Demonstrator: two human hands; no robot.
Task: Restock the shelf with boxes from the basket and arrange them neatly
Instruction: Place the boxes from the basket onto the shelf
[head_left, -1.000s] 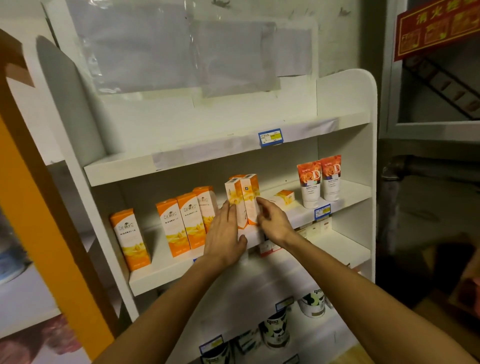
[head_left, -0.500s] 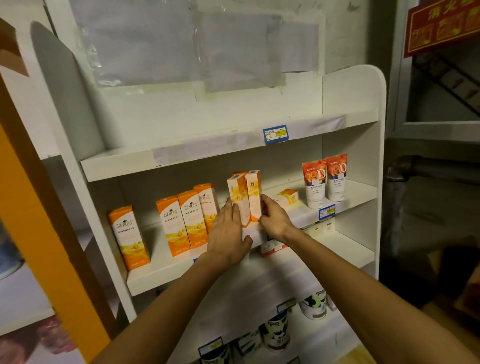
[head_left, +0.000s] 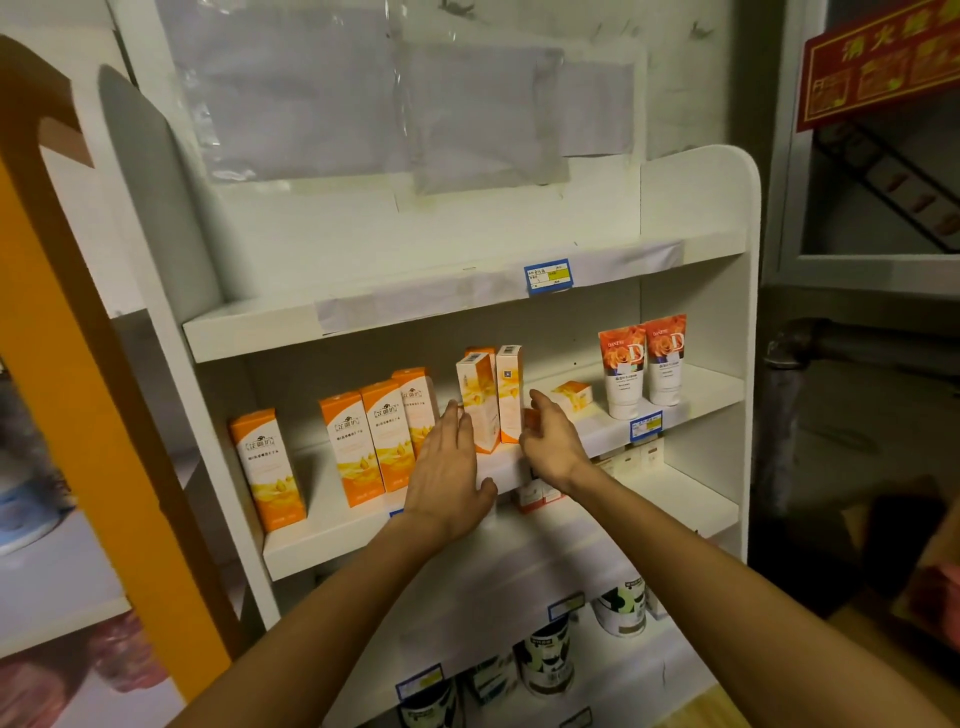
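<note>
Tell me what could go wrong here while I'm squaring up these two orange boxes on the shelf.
The two upright boxes stand near the shelf's front edge; a nudge from the left hand or right hand might tip them off. Knocked leftward, they could topple the leaning row of three boxes.
</note>
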